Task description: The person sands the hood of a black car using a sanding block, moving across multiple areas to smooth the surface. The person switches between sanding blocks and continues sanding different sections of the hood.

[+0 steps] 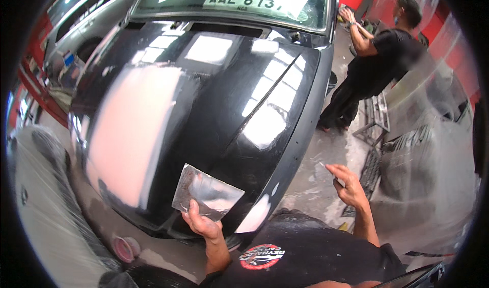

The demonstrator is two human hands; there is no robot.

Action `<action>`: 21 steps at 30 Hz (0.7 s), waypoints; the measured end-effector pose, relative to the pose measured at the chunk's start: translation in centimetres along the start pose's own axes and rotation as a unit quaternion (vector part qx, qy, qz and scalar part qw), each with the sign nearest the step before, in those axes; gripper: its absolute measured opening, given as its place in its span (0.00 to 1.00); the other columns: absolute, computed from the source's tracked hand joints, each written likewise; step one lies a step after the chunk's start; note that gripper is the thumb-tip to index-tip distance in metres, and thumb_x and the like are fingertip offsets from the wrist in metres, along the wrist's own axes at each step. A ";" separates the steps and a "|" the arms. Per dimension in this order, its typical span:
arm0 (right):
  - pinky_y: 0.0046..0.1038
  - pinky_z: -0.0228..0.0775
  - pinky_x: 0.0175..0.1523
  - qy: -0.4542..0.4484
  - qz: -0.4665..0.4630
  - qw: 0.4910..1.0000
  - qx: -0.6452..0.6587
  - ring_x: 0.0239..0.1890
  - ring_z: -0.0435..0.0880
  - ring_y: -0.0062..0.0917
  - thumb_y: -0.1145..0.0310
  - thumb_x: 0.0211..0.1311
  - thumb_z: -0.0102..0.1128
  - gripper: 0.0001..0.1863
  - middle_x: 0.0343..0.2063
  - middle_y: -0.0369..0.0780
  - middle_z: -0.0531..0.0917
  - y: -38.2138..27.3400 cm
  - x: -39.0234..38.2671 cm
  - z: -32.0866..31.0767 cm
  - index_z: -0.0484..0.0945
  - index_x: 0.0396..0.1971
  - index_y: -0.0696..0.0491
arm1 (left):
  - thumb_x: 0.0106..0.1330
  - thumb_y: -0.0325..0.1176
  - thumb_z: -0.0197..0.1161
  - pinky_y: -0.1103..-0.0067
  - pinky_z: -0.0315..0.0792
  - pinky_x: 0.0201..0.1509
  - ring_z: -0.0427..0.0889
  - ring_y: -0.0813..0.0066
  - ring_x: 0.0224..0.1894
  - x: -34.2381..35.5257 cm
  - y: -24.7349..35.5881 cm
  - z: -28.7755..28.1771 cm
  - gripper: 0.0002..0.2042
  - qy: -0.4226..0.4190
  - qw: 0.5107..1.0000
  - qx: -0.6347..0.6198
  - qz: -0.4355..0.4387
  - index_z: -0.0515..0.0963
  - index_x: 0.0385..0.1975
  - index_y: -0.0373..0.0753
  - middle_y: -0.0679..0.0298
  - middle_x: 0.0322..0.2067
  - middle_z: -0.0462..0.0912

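Observation:
My left hand (204, 223) grips the lower edge of a flat, squarish metal plate (216, 190), thumb on top. Grey and whitish smears mark the plate's face, which is tilted up above the front of a black car hood (211, 104). A broad pale pink patch of filler (133, 127) covers the hood's left part. A smaller pale patch (256, 214) shows at its front right corner. Raised over the floor to the right of the car, my right hand (350, 187) has its fingers pressed together. A small pale tip shows at the fingertips, too small to name.
Another person (382, 59) in black stands beside the car at the far right, arms stretched forward. A metal stand (376, 117) and a plastic-covered bulk (428, 160) flank the right side. Left are a silver car (86, 20), a sheeted car (43, 186) and a pink tub (125, 249).

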State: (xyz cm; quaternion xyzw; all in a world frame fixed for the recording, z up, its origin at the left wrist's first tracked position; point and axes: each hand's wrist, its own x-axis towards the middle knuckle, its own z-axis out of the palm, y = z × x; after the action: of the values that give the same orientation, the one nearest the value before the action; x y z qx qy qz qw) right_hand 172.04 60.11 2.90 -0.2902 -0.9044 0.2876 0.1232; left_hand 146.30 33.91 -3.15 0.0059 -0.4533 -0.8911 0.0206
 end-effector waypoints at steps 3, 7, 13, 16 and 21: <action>0.36 0.69 0.62 0.016 0.041 0.999 0.011 0.58 0.77 0.45 0.86 0.52 0.53 0.30 0.53 0.48 0.80 0.8 -2.7 1.0 0.77 0.58 0.53 | 0.66 0.32 0.56 0.64 0.72 0.60 0.77 0.60 0.54 -0.8 1.4 1.5 0.17 -0.033 0.998 -0.021 -0.055 0.73 0.52 0.29 0.51 0.51 0.76; 0.36 0.68 0.63 0.086 0.036 0.996 0.011 0.56 0.77 0.44 0.87 0.51 0.52 0.30 0.53 0.48 0.80 0.7 -4.3 0.9 0.77 0.58 0.56 | 0.65 0.30 0.57 0.68 0.70 0.61 0.77 0.63 0.54 -2.6 2.1 4.1 0.17 -0.118 0.984 0.008 -0.130 0.73 0.52 0.31 0.55 0.51 0.77; 0.48 0.64 0.65 0.160 -0.147 0.975 0.037 0.57 0.75 0.42 0.81 0.47 0.61 0.30 0.54 0.43 0.78 -2.2 -7.2 2.3 0.77 0.56 0.51 | 0.66 0.23 0.53 0.68 0.63 0.70 0.72 0.64 0.63 -7.9 0.3 6.9 0.30 -0.312 0.913 -0.060 -0.256 0.61 0.70 0.36 0.55 0.62 0.72; 0.60 0.59 0.66 0.132 -0.353 0.926 -0.040 0.57 0.74 0.36 0.67 0.50 0.65 0.24 0.54 0.40 0.77 -3.0 -8.3 2.7 0.80 0.52 0.42 | 0.67 0.23 0.55 0.71 0.64 0.69 0.73 0.68 0.62 -10.2 -1.1 8.2 0.27 -0.292 0.891 0.035 -0.345 0.63 0.68 0.36 0.58 0.60 0.73; 0.54 0.61 0.67 0.119 -0.275 0.953 -0.028 0.58 0.71 0.43 0.70 0.51 0.62 0.27 0.56 0.41 0.73 1.4 -8.0 3.1 0.76 0.56 0.44 | 0.68 0.25 0.56 0.78 0.74 0.50 0.80 0.77 0.44 -12.0 -0.8 9.5 0.16 -0.364 0.857 0.052 -0.361 0.71 0.55 0.37 0.64 0.45 0.80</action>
State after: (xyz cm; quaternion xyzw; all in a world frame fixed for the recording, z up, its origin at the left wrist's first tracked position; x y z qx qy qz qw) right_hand 177.90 54.84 -0.88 -0.0653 -0.9355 0.1808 0.2964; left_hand 158.03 42.53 1.71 -0.1547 -0.4403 -0.7498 -0.4690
